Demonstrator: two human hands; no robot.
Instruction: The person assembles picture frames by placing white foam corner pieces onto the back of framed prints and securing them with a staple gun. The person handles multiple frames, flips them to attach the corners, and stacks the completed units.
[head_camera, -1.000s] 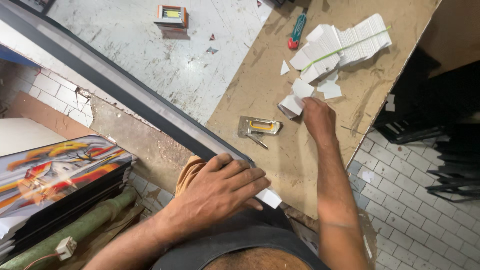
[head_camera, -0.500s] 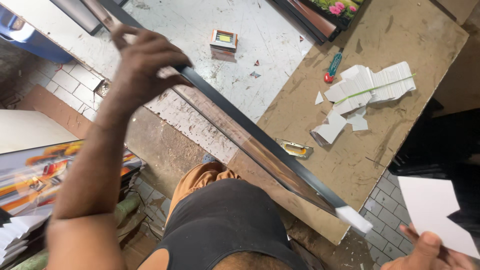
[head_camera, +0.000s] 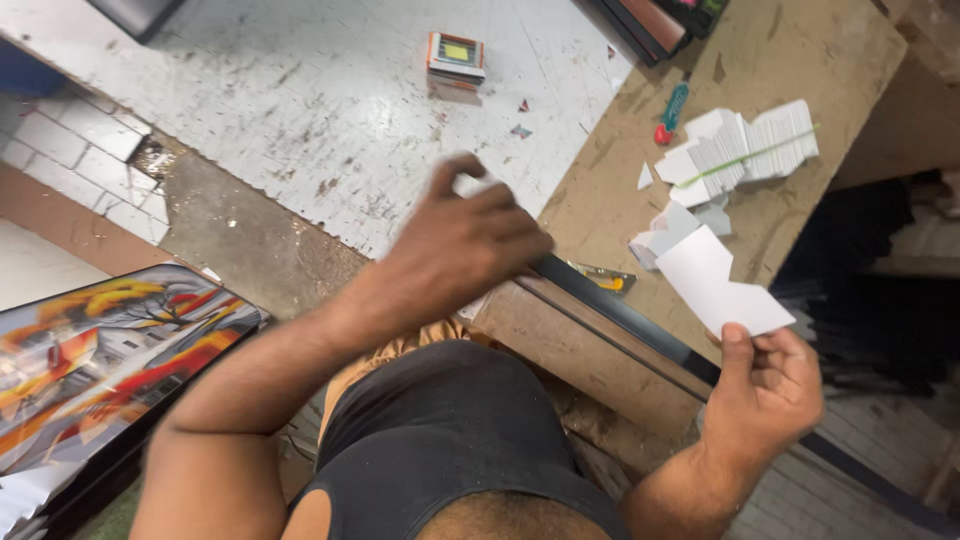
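The left hand (head_camera: 465, 250) closes its grip over the end of a dark frame moulding (head_camera: 625, 320) lying along the worktop's (head_camera: 800, 50) near edge. The right hand (head_camera: 765, 385) pinches a white cardboard corner piece (head_camera: 715, 285) above that edge, near the stack of white corner pieces (head_camera: 745, 150) and a green-handled screwdriver (head_camera: 672, 110).

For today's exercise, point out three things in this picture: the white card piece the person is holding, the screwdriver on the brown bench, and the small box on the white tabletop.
white card piece (head_camera: 715, 285), head view, on its flat middle.
screwdriver (head_camera: 675, 105), head view, on the green handle.
small box (head_camera: 456, 56), head view, on its top face.
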